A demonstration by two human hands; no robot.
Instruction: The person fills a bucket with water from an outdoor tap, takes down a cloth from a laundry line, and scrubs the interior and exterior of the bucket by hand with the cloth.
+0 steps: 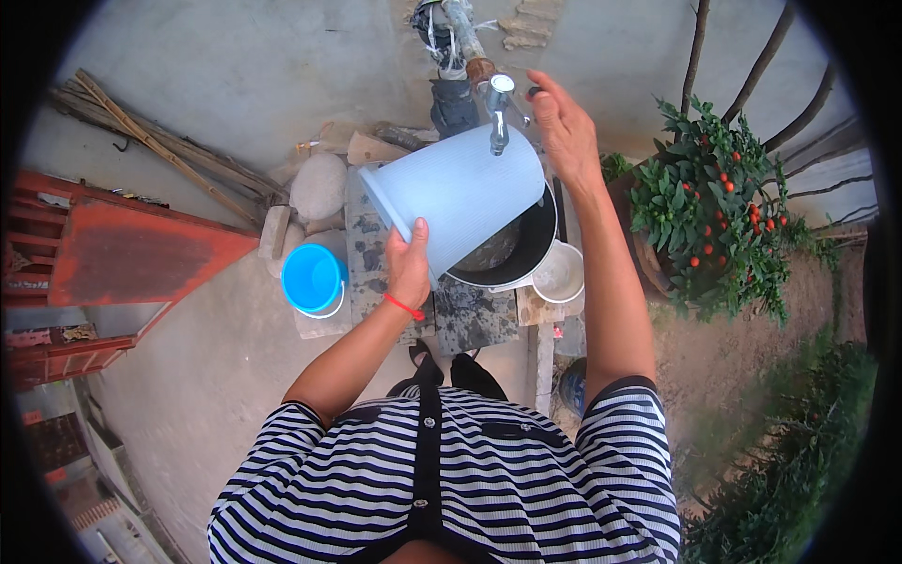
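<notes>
My left hand [410, 264], with a red string on its wrist, grips the rim of a light-blue ribbed plastic bin [465, 190]. The bin lies tilted on its side beneath a chrome tap [499, 113], over a dark basin [532, 236] with some water in it. The bin's inside is hidden from view. My right hand [567, 134] is raised just right of the tap, fingers loosely bent by its lever; a small dark thing shows at the fingertips, and whether they hold it is unclear. A white plastic dipper [559, 273] sits at the basin's lower right edge.
A bright blue bucket [313, 278] with a white handle stands left on the wet stone slabs [476, 317]. Behind it are a large round stone [318, 187] and wooden poles [169, 151]. A potted plant with red fruits [712, 211] stands right; a red metal frame [134, 247] is left.
</notes>
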